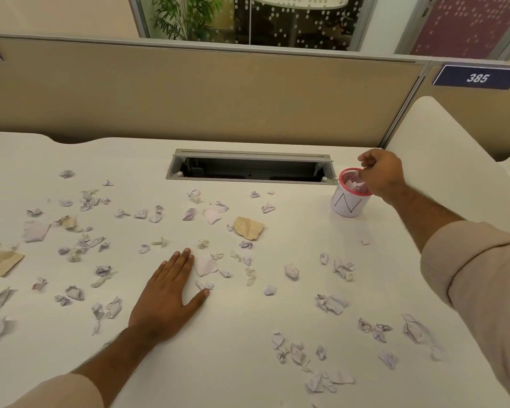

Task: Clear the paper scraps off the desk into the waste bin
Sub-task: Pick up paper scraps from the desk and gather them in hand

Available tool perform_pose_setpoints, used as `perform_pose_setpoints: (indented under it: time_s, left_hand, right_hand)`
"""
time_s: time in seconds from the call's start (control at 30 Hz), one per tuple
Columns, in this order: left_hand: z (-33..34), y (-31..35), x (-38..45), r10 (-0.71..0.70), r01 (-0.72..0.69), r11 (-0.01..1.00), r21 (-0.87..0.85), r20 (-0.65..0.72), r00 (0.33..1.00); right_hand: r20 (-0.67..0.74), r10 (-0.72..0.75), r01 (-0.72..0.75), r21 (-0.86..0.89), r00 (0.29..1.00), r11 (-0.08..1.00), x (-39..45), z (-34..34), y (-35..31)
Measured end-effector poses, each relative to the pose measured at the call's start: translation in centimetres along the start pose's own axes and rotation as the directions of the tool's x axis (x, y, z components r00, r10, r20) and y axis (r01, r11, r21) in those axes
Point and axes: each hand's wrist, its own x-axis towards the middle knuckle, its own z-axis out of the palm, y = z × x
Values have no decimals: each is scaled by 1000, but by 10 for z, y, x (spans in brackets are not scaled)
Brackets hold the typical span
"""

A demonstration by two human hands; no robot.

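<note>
While crumpled paper scraps point(249, 228) litter the desk point(233, 334), left hand point(171, 293) lies flat, right hand point(380, 175) loosely curled over mesh bin point(349, 198)

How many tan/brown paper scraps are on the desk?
3. One tan scrap lies mid-desk, left of the waste bin; a smaller one sits further left; a third is at the left edge. Small ones may be lost among the white scraps.

The tabletop point(248, 334) is showing off-white. The paper scraps point(206, 265) are looking pale lilac-white, with a few tan ones point(248, 227). The waste bin point(349, 192) is wearing a pink rim and pink mesh above a white band with dark letters. The sleeves point(480, 269) are appearing beige.
</note>
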Motion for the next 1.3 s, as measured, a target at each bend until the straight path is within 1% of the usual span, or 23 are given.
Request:
perform_pose_setpoints:
  time_s: [0.2, 0.33, 0.47, 0.53, 0.67, 0.77, 0.83, 0.9, 0.93, 1.0, 1.1, 1.17, 1.23, 1.3]
  left_hand:
    - [1, -1, 1, 1, -1, 1000, 1, 4, 1000]
    - [1, -1, 1, 0, 0, 1000, -2, 2, 1000]
    - [0, 0, 0, -5, 5, 1000, -4, 2, 1000]
    - [0, 0, 0, -10, 10, 1000, -7, -2, 1000]
    - [-2, 0, 0, -17, 17, 1000, -10, 7, 1000]
    - [-1, 0, 1, -19, 19, 1000, -21, 19, 1000]
    - [-1, 0, 1, -19, 20, 1000, -20, 21, 1000]
    - [-1, -1, 0, -18, 19, 999, -27, 18, 1000]
    - [-1, -1, 0, -17, 18, 999, -30, 15, 1000]
    - [-1, 0, 1, -14, 15, 999, -33, 11, 1000]
    - [-2, 4, -2, -22, 23, 999, -35, 15, 1000]
    - [-9, 10, -5, -35, 35, 998, -57, -4, 999]
    - [-15, 24, -12, -34, 25, 995, -100, -85, 996]
    - [-20, 49, -23, -3, -24, 986, -167, -160, 987]
  right_hand:
    - [-136, -30, 34, 27, 990, 999, -9, -3, 3]
    - [-186, -73, 86, 64, 980, 994, -29, -1, 0]
    - [-212, -104, 126, 94, 972, 988, -68, 8, 3]
    - [-165, -127, 143, 88, 978, 986, -95, 15, 10]
    - [7, -123, 122, 61, 992, 991, -159, 28, 32]
    - [133, -106, 108, -5, 985, 994, -212, 32, 46]
    - [230, -147, 167, -69, 962, 984, -246, 32, 48]
    - [296, -252, 301, -130, 921, 945, -273, 32, 44]
    - [314, -287, 342, -135, 905, 930, -284, 31, 41]
    - [353, -314, 373, -111, 881, 921, -300, 29, 33]
    - [406, -326, 360, -7, 854, 933, -316, 25, 26]
    - [384, -290, 299, 38, 877, 953, -322, 16, 26]
    - [328, -235, 237, 35, 915, 971, -326, 6, 32]
    - [310, -164, 173, -1, 937, 985, -331, -4, 42]
